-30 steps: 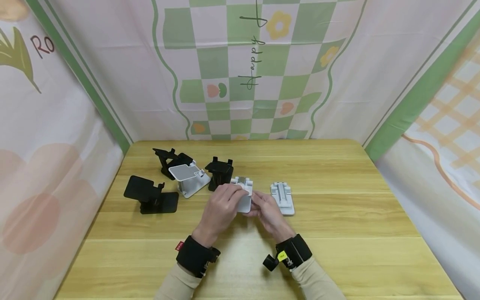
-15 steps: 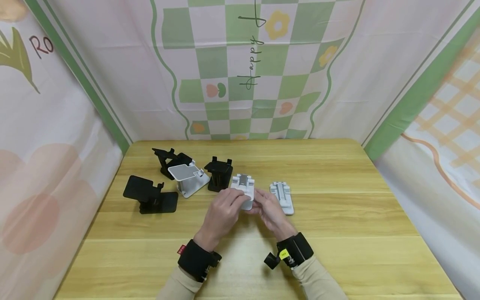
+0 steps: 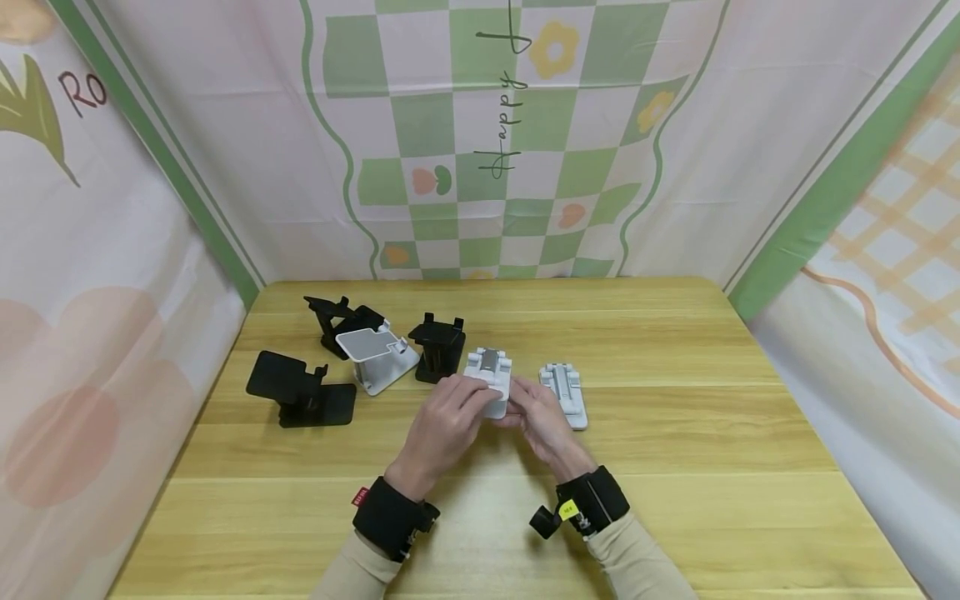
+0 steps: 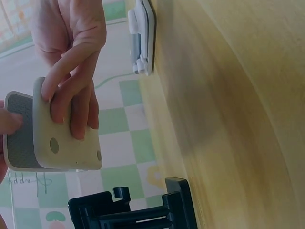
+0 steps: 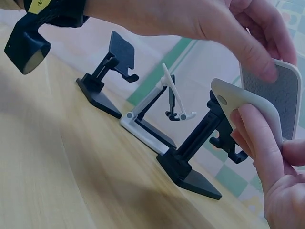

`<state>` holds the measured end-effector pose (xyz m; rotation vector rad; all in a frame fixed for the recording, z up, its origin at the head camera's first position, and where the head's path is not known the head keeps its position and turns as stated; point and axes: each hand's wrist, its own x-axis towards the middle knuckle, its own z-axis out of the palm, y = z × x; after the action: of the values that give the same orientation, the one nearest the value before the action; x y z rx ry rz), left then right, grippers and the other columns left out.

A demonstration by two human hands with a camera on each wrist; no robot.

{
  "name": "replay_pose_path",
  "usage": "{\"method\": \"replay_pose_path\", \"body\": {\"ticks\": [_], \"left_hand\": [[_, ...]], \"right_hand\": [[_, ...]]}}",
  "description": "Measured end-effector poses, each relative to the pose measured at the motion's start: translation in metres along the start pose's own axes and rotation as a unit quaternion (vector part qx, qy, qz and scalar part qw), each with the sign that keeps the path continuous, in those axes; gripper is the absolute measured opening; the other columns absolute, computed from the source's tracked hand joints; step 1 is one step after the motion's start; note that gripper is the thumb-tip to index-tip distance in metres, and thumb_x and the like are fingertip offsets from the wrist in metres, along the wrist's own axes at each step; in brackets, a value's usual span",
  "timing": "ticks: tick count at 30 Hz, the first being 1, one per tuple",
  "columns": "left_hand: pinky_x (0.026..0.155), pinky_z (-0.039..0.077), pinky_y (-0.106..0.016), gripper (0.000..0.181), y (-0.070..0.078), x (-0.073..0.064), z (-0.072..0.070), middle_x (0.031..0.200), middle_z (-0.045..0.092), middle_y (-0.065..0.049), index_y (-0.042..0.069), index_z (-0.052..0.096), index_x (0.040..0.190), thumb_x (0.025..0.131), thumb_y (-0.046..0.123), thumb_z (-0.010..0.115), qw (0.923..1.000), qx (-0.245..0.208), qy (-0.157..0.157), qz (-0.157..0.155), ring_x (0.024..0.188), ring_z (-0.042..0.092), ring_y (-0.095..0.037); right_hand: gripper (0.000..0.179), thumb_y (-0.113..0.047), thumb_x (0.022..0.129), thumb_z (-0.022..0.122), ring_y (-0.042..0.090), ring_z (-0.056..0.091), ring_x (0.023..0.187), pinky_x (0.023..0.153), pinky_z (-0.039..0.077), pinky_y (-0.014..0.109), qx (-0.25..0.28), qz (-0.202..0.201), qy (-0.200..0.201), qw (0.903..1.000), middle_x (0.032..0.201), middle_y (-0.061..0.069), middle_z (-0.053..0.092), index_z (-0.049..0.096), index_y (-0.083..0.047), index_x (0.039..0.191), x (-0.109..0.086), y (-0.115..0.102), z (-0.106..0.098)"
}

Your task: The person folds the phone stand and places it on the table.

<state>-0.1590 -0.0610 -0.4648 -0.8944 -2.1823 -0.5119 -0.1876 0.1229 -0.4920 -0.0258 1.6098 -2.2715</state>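
A white folding phone stand (image 3: 489,379) is held up off the table between both hands. The left hand (image 3: 447,417) pinches its upper plate, thumb on the grey padded face (image 5: 276,90) in the right wrist view. Beneath, the right hand (image 3: 542,421) grips the base, its fingers spread across the round-footed underside (image 4: 64,148). In the left wrist view the plate and base stand slightly apart at one edge. A second white phone stand (image 3: 564,396) lies folded flat on the table, just right of the right hand.
Unfolded stands occupy the table's left side: a black stand (image 3: 300,392) at the front, another black stand (image 3: 337,321) behind, a white stand (image 3: 378,354) between, and a black stand (image 3: 438,343) beyond the left hand. Patterned cloth (image 3: 480,125) hangs behind the wooden table (image 3: 675,417).
Both hands have lifted the white phone stand slightly up and away, turning its hinge end more into sight. Over the last half second it shifts only a little to the right.
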Motion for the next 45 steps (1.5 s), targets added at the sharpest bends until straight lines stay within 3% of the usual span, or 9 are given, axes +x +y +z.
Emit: {"method": "replay_pose_path", "body": {"ticks": [6, 12, 20, 23, 27, 29, 37, 41, 45], "left_hand": [[0.089, 0.054, -0.037, 0.028, -0.001, -0.001, 0.001, 0.11, 0.068, -0.01, 0.003, 0.072, 0.11, 0.086, 0.017, 0.076, 0.9882, -0.115, 0.035, -0.096, 0.101, 0.062, -0.024], [0.095, 0.055, -0.044, 0.028, -0.001, -0.002, 0.001, 0.116, 0.066, -0.014, -0.001, 0.069, 0.118, 0.094, 0.015, 0.072, 0.9423, -0.205, 0.073, -0.254, 0.107, 0.063, -0.029], [0.094, 0.058, -0.042, 0.028, -0.004, -0.004, 0.003, 0.121, 0.07, -0.016, 0.0, 0.066, 0.126, 0.101, 0.013, 0.066, 0.8447, -0.316, 0.05, -0.429, 0.11, 0.068, -0.028], [0.098, 0.056, -0.044, 0.033, -0.006, -0.004, 0.004, 0.128, 0.068, -0.017, 0.002, 0.063, 0.131, 0.103, 0.019, 0.064, 0.7989, -0.358, 0.038, -0.482, 0.116, 0.067, -0.031], [0.102, 0.054, -0.046, 0.04, -0.011, -0.004, 0.007, 0.132, 0.065, -0.023, 0.001, 0.059, 0.137, 0.105, 0.024, 0.062, 0.7208, -0.424, 0.033, -0.548, 0.119, 0.066, -0.036], [0.104, 0.053, -0.048, 0.043, -0.014, -0.005, 0.008, 0.134, 0.064, -0.025, 0.0, 0.056, 0.14, 0.105, 0.026, 0.061, 0.6838, -0.452, 0.027, -0.572, 0.119, 0.067, -0.037], [0.103, 0.054, -0.038, 0.056, -0.023, -0.011, 0.012, 0.139, 0.06, -0.026, -0.004, 0.046, 0.149, 0.107, 0.032, 0.056, 0.5812, -0.558, -0.026, -0.592, 0.117, 0.067, -0.027], [0.092, 0.058, -0.028, 0.054, -0.025, -0.011, 0.012, 0.133, 0.062, -0.022, -0.006, 0.052, 0.144, 0.105, 0.029, 0.06, 0.5517, -0.585, -0.036, -0.593, 0.106, 0.067, -0.018], [0.087, 0.057, -0.026, 0.049, -0.025, -0.011, 0.012, 0.132, 0.064, -0.019, -0.006, 0.055, 0.141, 0.103, 0.024, 0.061, 0.5544, -0.588, -0.046, -0.587, 0.103, 0.068, -0.016]], "right_hand": [[0.044, -0.012, 0.111, 0.041, 0.019, 0.076, 0.096, 0.085, 0.061, 0.032, -0.01, -0.004, 0.005, 0.9999, 0.128, 0.028, 0.066, 0.041, 0.015, 0.146, 0.0, 0.001, -0.002], [0.045, -0.013, 0.111, 0.042, 0.018, 0.076, 0.096, 0.084, 0.061, 0.033, -0.037, -0.004, 0.011, 0.9993, 0.133, 0.033, 0.06, 0.04, 0.015, 0.147, -0.001, 0.003, -0.006], [0.047, -0.014, 0.112, 0.04, 0.019, 0.076, 0.098, 0.084, 0.061, 0.034, -0.044, -0.017, -0.017, 0.9987, 0.133, 0.034, 0.06, 0.038, 0.018, 0.146, -0.002, 0.004, -0.012], [0.047, -0.013, 0.112, 0.04, 0.02, 0.076, 0.097, 0.083, 0.061, 0.034, -0.037, -0.016, -0.019, 0.999, 0.133, 0.034, 0.06, 0.037, 0.018, 0.147, -0.002, 0.005, -0.012], [0.048, -0.014, 0.112, 0.042, 0.019, 0.076, 0.096, 0.082, 0.062, 0.033, -0.035, -0.015, -0.022, 0.999, 0.132, 0.034, 0.061, 0.037, 0.019, 0.146, -0.002, 0.005, -0.012], [0.048, -0.014, 0.112, 0.042, 0.019, 0.077, 0.095, 0.082, 0.062, 0.032, -0.035, -0.014, -0.021, 0.9991, 0.131, 0.033, 0.062, 0.038, 0.019, 0.146, -0.003, 0.005, -0.012], [0.045, -0.011, 0.111, 0.042, 0.019, 0.077, 0.092, 0.079, 0.062, 0.031, -0.027, -0.008, -0.018, 0.9994, 0.127, 0.029, 0.066, 0.039, 0.019, 0.144, -0.004, 0.006, -0.013], [0.046, -0.012, 0.111, 0.043, 0.019, 0.077, 0.092, 0.079, 0.062, 0.031, -0.025, -0.008, -0.028, 0.9993, 0.127, 0.028, 0.067, 0.038, 0.019, 0.145, -0.005, 0.006, -0.013], [0.05, -0.016, 0.111, 0.045, 0.019, 0.077, 0.093, 0.078, 0.062, 0.03, -0.024, -0.008, -0.04, 0.9989, 0.126, 0.027, 0.068, 0.037, 0.02, 0.146, -0.005, 0.006, -0.014]]}}
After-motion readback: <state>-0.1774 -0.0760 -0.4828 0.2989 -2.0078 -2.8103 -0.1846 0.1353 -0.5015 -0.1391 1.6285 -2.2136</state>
